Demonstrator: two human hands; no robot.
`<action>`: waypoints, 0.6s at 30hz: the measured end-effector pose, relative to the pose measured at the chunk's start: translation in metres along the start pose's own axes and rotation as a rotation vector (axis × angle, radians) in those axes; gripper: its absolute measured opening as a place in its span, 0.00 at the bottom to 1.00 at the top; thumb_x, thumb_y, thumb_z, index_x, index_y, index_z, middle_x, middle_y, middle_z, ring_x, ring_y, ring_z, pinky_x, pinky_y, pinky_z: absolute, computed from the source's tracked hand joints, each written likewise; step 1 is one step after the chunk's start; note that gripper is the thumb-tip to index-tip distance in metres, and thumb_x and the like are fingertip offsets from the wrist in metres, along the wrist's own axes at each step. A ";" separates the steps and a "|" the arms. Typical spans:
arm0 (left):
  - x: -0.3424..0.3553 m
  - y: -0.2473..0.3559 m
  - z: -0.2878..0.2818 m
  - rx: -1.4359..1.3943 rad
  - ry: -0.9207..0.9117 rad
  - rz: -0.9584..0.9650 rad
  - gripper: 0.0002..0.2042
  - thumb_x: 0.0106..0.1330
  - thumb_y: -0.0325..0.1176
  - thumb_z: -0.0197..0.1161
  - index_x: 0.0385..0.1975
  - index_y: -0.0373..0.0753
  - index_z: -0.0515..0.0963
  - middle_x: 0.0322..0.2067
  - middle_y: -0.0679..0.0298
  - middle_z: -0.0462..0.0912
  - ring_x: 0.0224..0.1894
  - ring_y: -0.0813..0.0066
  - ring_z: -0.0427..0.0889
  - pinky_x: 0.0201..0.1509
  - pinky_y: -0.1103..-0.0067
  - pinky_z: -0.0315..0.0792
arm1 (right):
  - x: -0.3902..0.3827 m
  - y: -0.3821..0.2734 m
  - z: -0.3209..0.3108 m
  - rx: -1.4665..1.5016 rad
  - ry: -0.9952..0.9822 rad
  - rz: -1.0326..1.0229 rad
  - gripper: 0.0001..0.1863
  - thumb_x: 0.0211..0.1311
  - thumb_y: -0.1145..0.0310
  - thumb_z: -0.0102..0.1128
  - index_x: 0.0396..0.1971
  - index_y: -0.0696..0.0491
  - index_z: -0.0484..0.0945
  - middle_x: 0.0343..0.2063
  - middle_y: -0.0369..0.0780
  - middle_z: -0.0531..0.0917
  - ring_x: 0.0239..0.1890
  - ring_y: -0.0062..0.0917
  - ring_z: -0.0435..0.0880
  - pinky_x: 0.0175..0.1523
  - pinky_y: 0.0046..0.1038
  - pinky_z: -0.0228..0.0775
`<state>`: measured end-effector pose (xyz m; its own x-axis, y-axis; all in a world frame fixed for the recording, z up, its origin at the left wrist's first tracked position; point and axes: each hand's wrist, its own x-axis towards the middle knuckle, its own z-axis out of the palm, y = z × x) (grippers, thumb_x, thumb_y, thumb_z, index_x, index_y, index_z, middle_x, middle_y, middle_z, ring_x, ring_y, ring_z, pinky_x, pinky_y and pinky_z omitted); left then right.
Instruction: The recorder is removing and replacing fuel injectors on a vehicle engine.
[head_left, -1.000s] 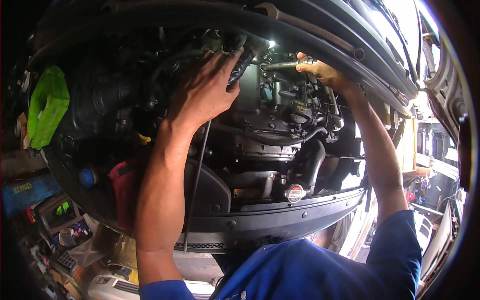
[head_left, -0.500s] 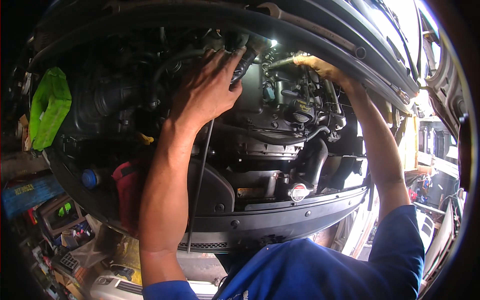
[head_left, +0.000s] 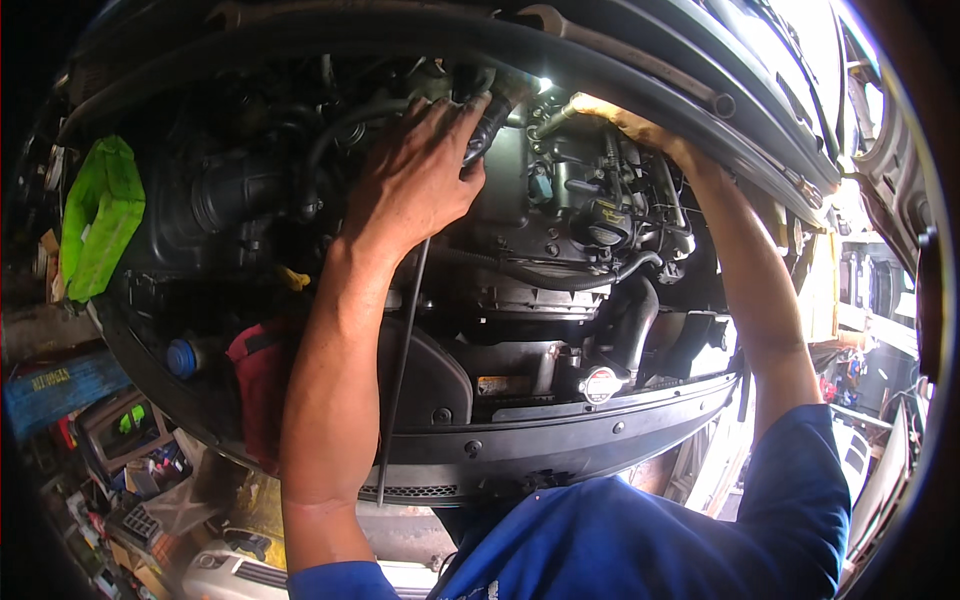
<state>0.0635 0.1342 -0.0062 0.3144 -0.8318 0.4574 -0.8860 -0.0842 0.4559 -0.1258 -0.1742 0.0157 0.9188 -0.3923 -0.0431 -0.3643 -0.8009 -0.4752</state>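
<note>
My left hand (head_left: 425,175) is closed round a black flashlight (head_left: 487,132) over the engine, and a bright light shines at its far end. To the right, my right hand (head_left: 615,115) is wrapped round the end of a silver bar-shaped hand tool (head_left: 555,122). That tool slants down to the left toward the engine top, beside the dark engine cover (head_left: 500,185). Its working end is hard to make out. The rim of the car body partly hides my right fingers. Below both hands lies the black oil filler cap (head_left: 603,232).
A metal prop rod (head_left: 402,370) stands beside my left forearm. Combination wrenches (head_left: 630,62) lie along the far ledge. A green block-like object (head_left: 100,220) and a red cloth (head_left: 262,390) are at the left. The radiator cap (head_left: 598,384) sits near the front edge.
My right hand has shifted slightly left and away from me, and the silver tool has swung to a steeper slant. My left hand stays in place with the flashlight.
</note>
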 end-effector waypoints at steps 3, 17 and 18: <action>0.001 0.001 -0.001 0.019 -0.016 -0.028 0.30 0.67 0.35 0.69 0.71 0.46 0.72 0.62 0.52 0.80 0.66 0.47 0.76 0.71 0.62 0.72 | 0.002 0.001 -0.002 -0.030 -0.003 0.003 0.24 0.61 0.52 0.77 0.51 0.51 0.86 0.42 0.40 0.90 0.46 0.27 0.86 0.55 0.32 0.77; -0.005 -0.005 0.001 0.012 -0.053 -0.068 0.30 0.68 0.35 0.67 0.72 0.44 0.70 0.68 0.55 0.77 0.70 0.49 0.73 0.79 0.61 0.63 | 0.010 -0.019 0.014 -0.165 -0.055 -0.013 0.24 0.61 0.52 0.77 0.51 0.51 0.85 0.42 0.41 0.89 0.46 0.28 0.86 0.56 0.32 0.77; -0.004 -0.004 0.002 0.006 -0.049 -0.066 0.30 0.68 0.35 0.67 0.72 0.44 0.70 0.68 0.55 0.77 0.70 0.49 0.73 0.79 0.61 0.63 | 0.019 -0.025 0.016 -0.180 -0.055 -0.009 0.24 0.61 0.52 0.77 0.51 0.51 0.85 0.42 0.41 0.89 0.46 0.28 0.86 0.56 0.32 0.77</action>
<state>0.0649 0.1363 -0.0116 0.3555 -0.8502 0.3882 -0.8659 -0.1432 0.4794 -0.0972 -0.1545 0.0124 0.9271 -0.3639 -0.0897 -0.3732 -0.8742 -0.3107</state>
